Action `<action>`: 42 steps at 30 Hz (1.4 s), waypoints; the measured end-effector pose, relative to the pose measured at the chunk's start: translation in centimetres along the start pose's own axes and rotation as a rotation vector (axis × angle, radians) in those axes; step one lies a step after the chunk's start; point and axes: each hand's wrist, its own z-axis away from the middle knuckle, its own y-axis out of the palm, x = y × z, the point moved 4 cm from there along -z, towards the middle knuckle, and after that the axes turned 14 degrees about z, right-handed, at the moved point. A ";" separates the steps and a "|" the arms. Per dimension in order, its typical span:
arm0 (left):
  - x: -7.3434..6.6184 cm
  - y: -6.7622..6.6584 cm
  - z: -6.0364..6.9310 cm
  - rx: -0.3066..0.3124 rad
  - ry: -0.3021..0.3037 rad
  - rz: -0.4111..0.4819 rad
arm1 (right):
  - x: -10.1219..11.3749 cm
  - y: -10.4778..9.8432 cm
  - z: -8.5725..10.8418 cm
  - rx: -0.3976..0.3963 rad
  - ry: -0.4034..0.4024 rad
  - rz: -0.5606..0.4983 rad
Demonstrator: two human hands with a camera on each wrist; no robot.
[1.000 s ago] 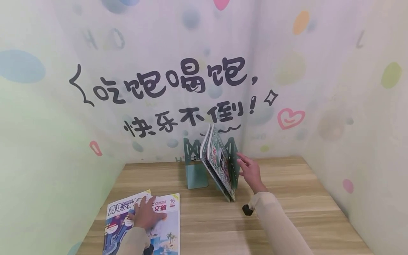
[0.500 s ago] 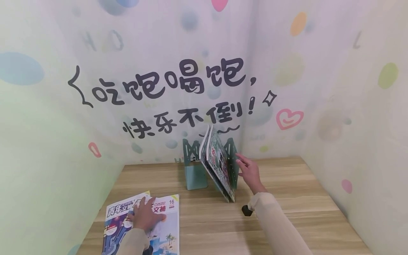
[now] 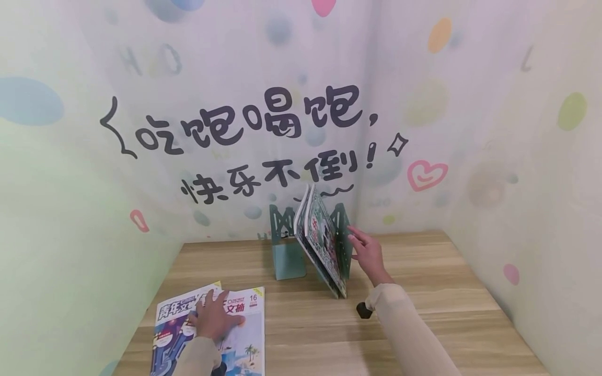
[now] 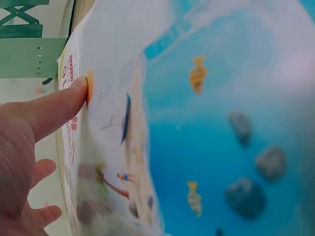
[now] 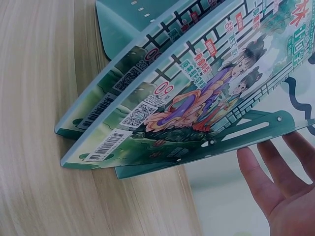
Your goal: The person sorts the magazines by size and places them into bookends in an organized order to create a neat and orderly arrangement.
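Note:
Two magazines (image 3: pixel 324 243) with green illustrated covers stand tilted in a green expandable bookend (image 3: pixel 290 261). Beside its right panel is my right hand (image 3: pixel 369 256), its fingertips touching the panel's outer face with the fingers extended; the right wrist view shows these fingers (image 5: pixel 263 179) against the panel's edge. My left hand (image 3: pixel 213 316) rests spread on two overlapping magazines lying flat at the front left: a purple-blue one (image 3: pixel 165 342) and a beach-cover one (image 3: pixel 249 339). In the left wrist view the thumb (image 4: pixel 59 108) presses on the beach cover. The lower ends of both flat magazines run out of the head view.
All this is on a wood-grain table (image 3: pixel 423 313). A pale printed wall (image 3: pixel 244 62) with large dark lettering rises right behind the bookend, and side walls stand at left and right. A small black object (image 3: pixel 364 310) sits at my right wrist.
The head view has shifted very slightly. Both hands, the bookend and the magazines stay in place.

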 end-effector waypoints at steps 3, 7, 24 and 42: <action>-0.1 -0.1 0.1 -0.003 0.002 0.001 | -0.1 0.0 0.0 0.000 0.000 0.006; -0.2 -0.2 0.3 -0.007 0.009 0.008 | -0.1 0.0 0.0 -0.005 0.003 0.018; -0.3 -0.9 0.7 -0.062 0.031 0.027 | 0.0 0.0 -0.1 -0.026 -0.010 0.027; 0.6 -2.8 0.8 -0.141 0.044 0.088 | 0.0 0.1 0.0 -0.025 0.008 0.032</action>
